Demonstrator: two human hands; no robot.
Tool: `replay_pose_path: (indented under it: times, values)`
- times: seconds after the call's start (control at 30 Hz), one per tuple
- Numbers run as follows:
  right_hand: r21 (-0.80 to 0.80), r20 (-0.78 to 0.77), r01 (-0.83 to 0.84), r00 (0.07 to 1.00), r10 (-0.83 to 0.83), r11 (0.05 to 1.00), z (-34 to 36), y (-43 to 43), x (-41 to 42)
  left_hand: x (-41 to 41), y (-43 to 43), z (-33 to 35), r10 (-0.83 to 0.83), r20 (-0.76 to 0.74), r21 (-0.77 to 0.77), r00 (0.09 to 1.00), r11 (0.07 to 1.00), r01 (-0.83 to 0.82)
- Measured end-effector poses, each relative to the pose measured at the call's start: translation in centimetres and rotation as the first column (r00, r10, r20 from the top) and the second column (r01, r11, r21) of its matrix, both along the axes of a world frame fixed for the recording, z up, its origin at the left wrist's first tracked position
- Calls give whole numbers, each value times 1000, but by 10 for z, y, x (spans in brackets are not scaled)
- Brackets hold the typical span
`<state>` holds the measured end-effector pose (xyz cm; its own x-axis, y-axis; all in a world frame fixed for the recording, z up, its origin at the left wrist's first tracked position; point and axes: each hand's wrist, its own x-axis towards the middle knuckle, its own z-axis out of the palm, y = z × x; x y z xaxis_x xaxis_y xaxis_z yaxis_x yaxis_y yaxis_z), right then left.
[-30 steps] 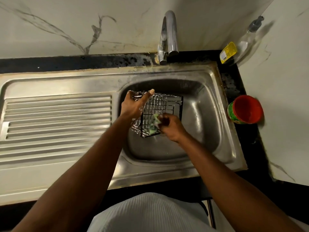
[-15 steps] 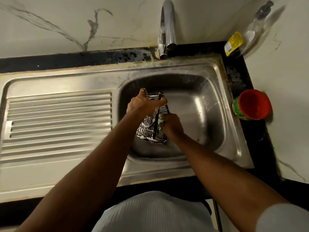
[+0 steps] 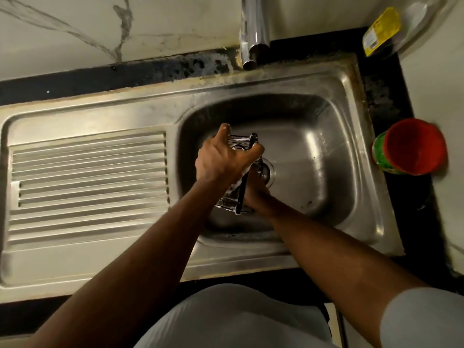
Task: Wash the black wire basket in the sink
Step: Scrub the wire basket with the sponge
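Black wire basket (image 3: 240,197) gripped by left hand (image 3: 223,156) over steel sink (image 3: 326,177); right hand (image 3: 259,199) behind, grasp hidden. Seemingly mid-scrub; next, likely rotating to an unwashed side.

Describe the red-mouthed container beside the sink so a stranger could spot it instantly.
Find the steel sink, then the black counter strip along its right edge. The container sits there, level with the basin's middle. Its red interior and green printed outside set it apart from the clear, yellow-labelled bottle farther back in the corner.
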<state>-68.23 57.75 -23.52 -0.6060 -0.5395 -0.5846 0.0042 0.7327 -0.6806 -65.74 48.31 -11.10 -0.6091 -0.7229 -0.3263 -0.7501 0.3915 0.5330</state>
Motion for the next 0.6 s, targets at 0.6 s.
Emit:
replay_pose_path:
  times: [0.6]
  values:
    - [28, 176, 399, 901, -397, 917, -1, 3, -23, -5, 9, -5, -44, 41, -7, 998, 999, 45]
